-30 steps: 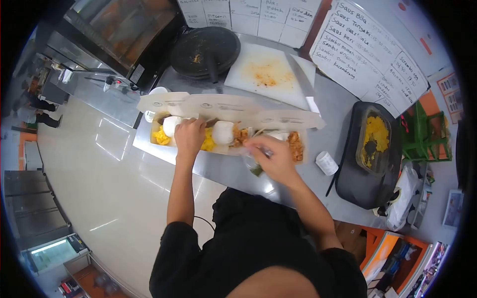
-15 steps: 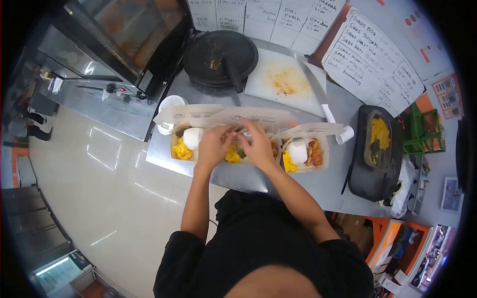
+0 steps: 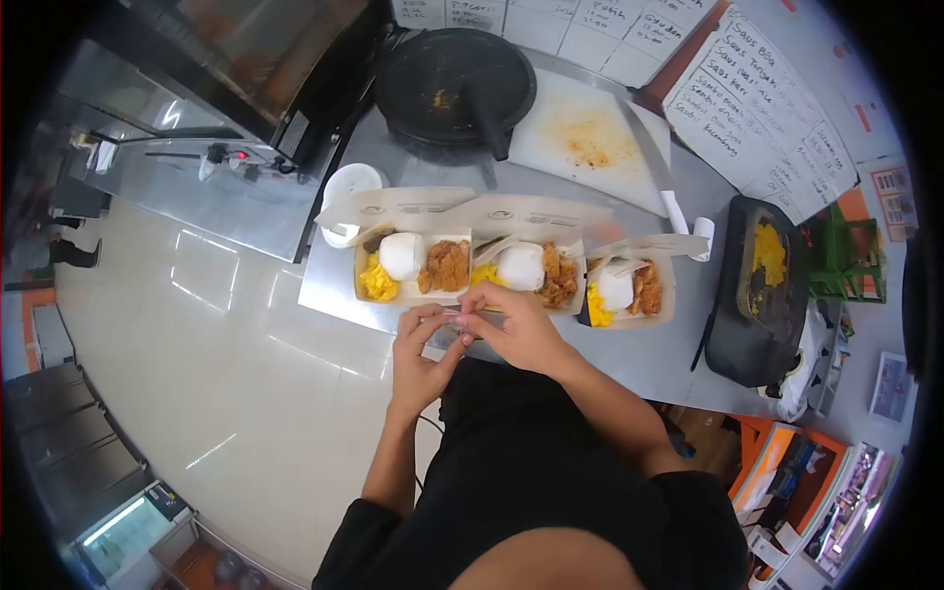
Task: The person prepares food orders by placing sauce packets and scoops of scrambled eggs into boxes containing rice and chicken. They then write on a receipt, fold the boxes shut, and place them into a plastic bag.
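Three open meal boxes stand side by side on the steel counter: the left box (image 3: 413, 298), the middle box (image 3: 578, 303) and the right box (image 3: 669, 313). Each holds white rice, yellow egg and browned chicken pieces. In front of the left and middle boxes, at the counter's edge, my left hand (image 3: 425, 356) and my right hand (image 3: 516, 329) meet. Their fingertips pinch something small that looks clear; I cannot make out what it is. Both hands are nearer to my body than the food.
Behind the boxes are a black round pan (image 3: 447, 88), a stained white cutting board (image 3: 570, 147) and a knife (image 3: 644, 143). A white tub (image 3: 352, 187) stands at the left. On the right sits a black container (image 3: 733, 305) with yellow food.
Both hands have drawn back from over the middle box toward my body, uncovering the food in the left and middle boxes. The view has shifted slightly.
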### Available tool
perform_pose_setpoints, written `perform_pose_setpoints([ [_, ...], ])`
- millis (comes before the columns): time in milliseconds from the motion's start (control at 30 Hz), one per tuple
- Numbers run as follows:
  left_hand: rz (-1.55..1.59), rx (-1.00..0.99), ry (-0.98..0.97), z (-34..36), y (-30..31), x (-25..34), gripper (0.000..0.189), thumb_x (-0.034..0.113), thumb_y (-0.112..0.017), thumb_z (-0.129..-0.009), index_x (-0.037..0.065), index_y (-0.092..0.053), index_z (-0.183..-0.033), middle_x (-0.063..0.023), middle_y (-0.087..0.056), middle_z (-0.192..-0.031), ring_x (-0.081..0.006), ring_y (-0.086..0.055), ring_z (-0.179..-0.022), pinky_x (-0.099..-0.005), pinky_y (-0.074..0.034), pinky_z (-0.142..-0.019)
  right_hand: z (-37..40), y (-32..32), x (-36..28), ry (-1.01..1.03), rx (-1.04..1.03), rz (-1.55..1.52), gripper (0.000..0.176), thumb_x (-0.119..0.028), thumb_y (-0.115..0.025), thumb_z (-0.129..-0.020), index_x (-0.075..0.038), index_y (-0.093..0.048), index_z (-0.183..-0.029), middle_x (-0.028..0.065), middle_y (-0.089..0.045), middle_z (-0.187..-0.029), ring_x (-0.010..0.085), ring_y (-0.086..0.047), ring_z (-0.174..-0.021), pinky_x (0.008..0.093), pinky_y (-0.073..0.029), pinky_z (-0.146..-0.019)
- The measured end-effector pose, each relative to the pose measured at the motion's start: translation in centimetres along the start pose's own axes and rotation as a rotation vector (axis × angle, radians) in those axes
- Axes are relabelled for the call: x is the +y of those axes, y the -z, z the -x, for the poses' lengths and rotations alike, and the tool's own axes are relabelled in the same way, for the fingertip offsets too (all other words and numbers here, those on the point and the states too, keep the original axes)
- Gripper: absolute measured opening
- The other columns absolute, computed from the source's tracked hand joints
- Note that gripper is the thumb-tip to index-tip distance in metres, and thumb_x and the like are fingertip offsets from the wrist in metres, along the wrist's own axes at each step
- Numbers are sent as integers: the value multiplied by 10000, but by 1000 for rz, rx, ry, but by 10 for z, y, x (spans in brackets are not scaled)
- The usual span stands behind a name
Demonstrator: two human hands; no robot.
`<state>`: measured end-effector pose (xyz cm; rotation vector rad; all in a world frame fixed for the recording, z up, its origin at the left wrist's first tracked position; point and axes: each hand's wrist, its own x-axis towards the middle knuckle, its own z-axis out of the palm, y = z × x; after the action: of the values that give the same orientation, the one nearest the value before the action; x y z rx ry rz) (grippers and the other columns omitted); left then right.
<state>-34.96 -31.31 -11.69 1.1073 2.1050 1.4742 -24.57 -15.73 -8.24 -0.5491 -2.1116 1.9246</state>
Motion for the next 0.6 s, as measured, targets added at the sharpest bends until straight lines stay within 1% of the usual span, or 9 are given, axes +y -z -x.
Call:
perform_pose_setpoints([
  [67,-51,21,-23,-6,13,2,259,79,-802,-798,23,-704,-1032,-118,-681,-1016,-237,-636,-918,-348,-493,-855,-16,-5,-13,208,-44,339,184,-138,-704,-913,-6,-619,-1010,90,-702,-958,220,-696,-888,335,-525,-814],
  [133,88,24,131,-11,27,-5,183,54,-775,-828,20,-715,-997,-108,-702,-916,-201,-646,-843,-317,-501,-806,-37,-17,-17,177,-89,248,222,-179,-715,-890,-16,-629,-1013,122,-702,-993,291,-689,-886,356,-518,-795],
  [200,42,93,125,-27,32,-13,137,36,-753,-849,1,-717,-977,-110,-714,-883,-177,-651,-815,-292,-503,-770,-56,-32,-13,335,126,109,214,-143,-724,-860,-25,-639,-1018,138,-694,-1008,303,-679,-866,363,-513,-767],
  [267,223,353,192,-46,31,-37,146,40,-751,-853,-27,-711,-977,-114,-716,-903,-163,-645,-823,-287,-500,-794,-68,-41,-8,279,151,55,218,-119,-718,-846,-25,-640,-1027,148,-686,-1000,321,-669,-841,368,-513,-749],
  [333,175,271,127,-69,36,-55,192,38,-747,-855,-33,-696,-1026,-124,-720,-934,-174,-659,-843,-294,-507,-810,-82,-46,10,224,177,7,226,-95,-713,-833,-25,-641,-1035,158,-678,-993,339,-660,-815,373,-513,-730],
  [400,131,188,66,-88,34,-61,240,36,-743,-857,-38,-680,-1076,-134,-723,-964,-185,-673,-863,-301,-513,-826,-97,-48,38,384,237,295,211,-51,-678,-837,-10,-620,-1036,176,-669,-953,369,-654,-775,394,-520,-696],
  [500,-304,71,-5,-102,30,-73,443,91,-740,-833,-16,-608,-1242,-185,-688,-1155,-352,-650,-1080,-408,-513,-908,-108,-48,58,330,396,355,152,-23,-629,-852,-9,-601,-1001,181,-665,-906,395,-653,-786,421,-524,-692],
  [533,-307,71,-14,-101,27,-84,443,91,-740,-833,-16,-608,-1242,-185,-688,-1155,-352,-650,-1080,-408,-513,-908,-112,-47,61,337,403,353,152,-23,-629,-852,-9,-601,-1001,181,-665,-906,395,-653,-786,421,-524,-692],
  [600,-743,50,-179,-93,19,-84,446,149,-730,-835,-35,-611,-1224,-189,-677,-1159,-387,-609,-1111,-436,-490,-934,-111,-46,64,323,389,347,92,-6,-589,-869,-15,-579,-961,185,-668,-872,402,-663,-815,442,-524,-705],
])
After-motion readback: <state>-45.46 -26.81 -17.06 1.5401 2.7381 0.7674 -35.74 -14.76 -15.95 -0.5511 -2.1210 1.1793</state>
